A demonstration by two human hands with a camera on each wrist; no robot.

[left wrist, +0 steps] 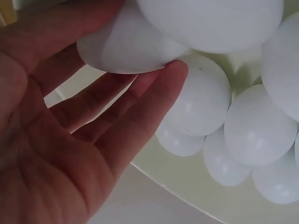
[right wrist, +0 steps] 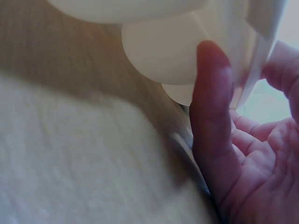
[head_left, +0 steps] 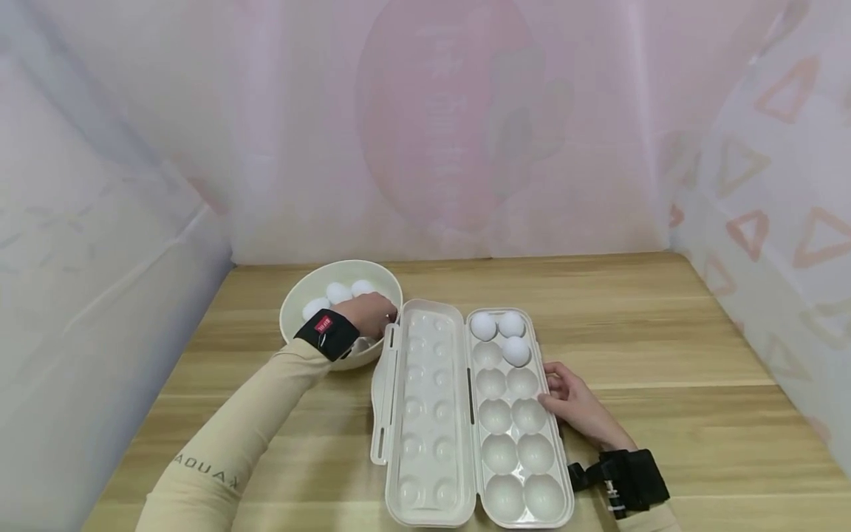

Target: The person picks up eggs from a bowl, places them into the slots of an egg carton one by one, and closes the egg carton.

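wood table (head_left: 665, 355) | pink/white patterned curtain backdrop (head_left: 439, 133) w/ triangles at right

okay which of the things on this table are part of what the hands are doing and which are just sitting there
In use:
- left hand, reaching among the eggs in the bowl
- egg at its fingertips
- right hand, touching the egg tray
- three eggs in the tray

Just there:
- wooden table
- backdrop curtain
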